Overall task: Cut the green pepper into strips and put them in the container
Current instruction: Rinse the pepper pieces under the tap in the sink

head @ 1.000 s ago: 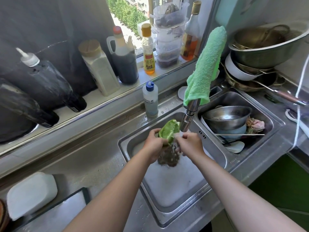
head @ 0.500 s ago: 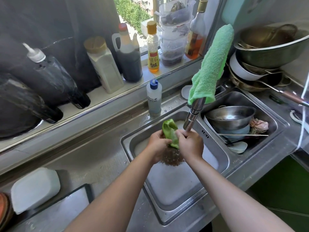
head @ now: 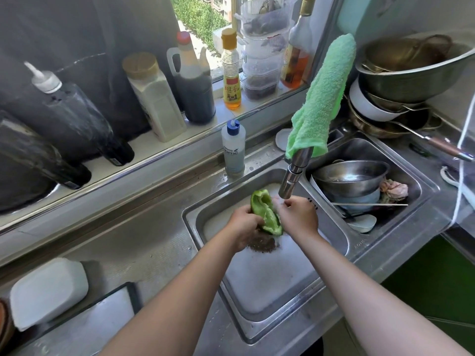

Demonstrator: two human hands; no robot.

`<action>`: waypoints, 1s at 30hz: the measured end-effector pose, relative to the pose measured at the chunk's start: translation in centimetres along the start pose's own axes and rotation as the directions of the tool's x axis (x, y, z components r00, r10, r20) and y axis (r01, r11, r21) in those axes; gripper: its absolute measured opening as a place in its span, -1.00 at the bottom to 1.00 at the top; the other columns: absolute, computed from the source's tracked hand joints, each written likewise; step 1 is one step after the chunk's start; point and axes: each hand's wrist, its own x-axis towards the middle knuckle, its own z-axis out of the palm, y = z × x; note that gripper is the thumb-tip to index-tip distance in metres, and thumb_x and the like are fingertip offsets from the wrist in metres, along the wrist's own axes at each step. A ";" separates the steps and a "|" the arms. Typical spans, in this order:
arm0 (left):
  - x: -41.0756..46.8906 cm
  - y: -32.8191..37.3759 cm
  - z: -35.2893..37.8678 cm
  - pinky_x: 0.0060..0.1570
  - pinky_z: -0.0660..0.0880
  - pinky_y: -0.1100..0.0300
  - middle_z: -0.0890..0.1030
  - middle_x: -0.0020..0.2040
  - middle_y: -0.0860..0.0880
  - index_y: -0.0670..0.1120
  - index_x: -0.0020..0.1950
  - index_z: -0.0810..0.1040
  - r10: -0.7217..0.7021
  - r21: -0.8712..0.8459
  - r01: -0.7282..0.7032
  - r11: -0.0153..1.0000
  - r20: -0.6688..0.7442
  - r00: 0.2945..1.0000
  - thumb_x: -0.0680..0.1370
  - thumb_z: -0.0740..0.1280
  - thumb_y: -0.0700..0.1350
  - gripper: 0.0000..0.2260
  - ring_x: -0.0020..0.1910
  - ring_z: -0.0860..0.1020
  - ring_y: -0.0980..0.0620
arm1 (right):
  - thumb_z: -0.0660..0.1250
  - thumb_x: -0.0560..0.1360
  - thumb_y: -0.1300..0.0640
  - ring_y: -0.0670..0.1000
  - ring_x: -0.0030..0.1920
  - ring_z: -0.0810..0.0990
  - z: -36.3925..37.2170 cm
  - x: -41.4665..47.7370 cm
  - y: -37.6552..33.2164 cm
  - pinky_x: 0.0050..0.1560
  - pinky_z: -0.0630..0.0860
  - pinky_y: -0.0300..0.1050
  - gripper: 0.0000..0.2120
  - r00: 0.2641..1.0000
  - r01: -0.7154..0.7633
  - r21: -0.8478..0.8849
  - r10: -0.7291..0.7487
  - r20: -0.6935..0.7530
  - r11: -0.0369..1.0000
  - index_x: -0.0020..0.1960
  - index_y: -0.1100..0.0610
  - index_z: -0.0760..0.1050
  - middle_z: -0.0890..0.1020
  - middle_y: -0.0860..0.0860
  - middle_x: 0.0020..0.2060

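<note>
An opened green pepper (head: 264,213) is held over the left sink basin (head: 272,276), just below the faucet head (head: 293,176). My left hand (head: 243,227) grips its lower left side, fingers curled round it. My right hand (head: 298,218) holds the right edge, its fingers up under the spout. The pepper's hollow inside faces up. A white lidded container (head: 47,291) lies on the steel counter at the lower left, next to a dark-rimmed board (head: 84,327).
A green towel (head: 321,98) hangs over the faucet. The right basin (head: 416,181) holds a steel bowl and dishes. A dish-soap bottle (head: 233,150) stands behind the sink. Bottles line the window sill. Stacked pots (head: 406,80) sit at the far right.
The pepper has been turned between both hands under the faucet, its open side now facing up. My right hand's fingers have shifted up toward the spout.
</note>
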 end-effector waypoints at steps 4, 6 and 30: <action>0.0 -0.4 0.0 0.03 0.57 -0.17 0.62 -0.07 -0.25 -0.25 0.14 0.55 0.007 0.014 -0.008 1.000 0.063 0.998 0.49 0.17 -0.52 -0.67 -0.18 0.64 -0.17 | 0.46 0.40 -0.22 0.06 -0.19 0.56 0.6 -0.4 -0.7 -0.22 0.39 -0.15 -0.75 0.999 0.041 -0.112 -0.037 0.032 0.993 -0.18 -0.05 0.71 0.63 -0.04 -0.27; -0.3 -0.4 -0.2 0.10 0.54 -0.22 0.61 -0.05 -0.27 -0.24 0.12 0.55 0.009 0.026 -0.012 1.000 0.084 0.996 0.49 0.16 -0.52 -0.67 -0.13 0.63 -0.21 | 0.51 0.40 -0.15 0.05 -0.12 0.62 0.9 -0.4 -0.6 -0.19 0.45 -0.14 -0.81 0.999 0.028 -0.051 -0.027 0.028 0.998 -0.21 -0.04 0.72 0.70 -0.05 -0.19; -0.4 0.3 -1.6 -0.01 0.57 -0.09 0.59 -0.08 -0.20 -0.04 0.23 0.53 0.012 0.353 -0.032 0.935 0.059 0.998 0.48 0.19 -0.40 -0.59 -0.12 0.56 -0.11 | 0.42 0.50 0.32 -0.08 0.09 0.60 -1.1 1.0 1.4 0.01 0.35 -0.57 -0.64 0.852 0.392 0.084 -0.396 0.341 0.916 0.19 -0.02 0.68 0.66 -0.08 0.09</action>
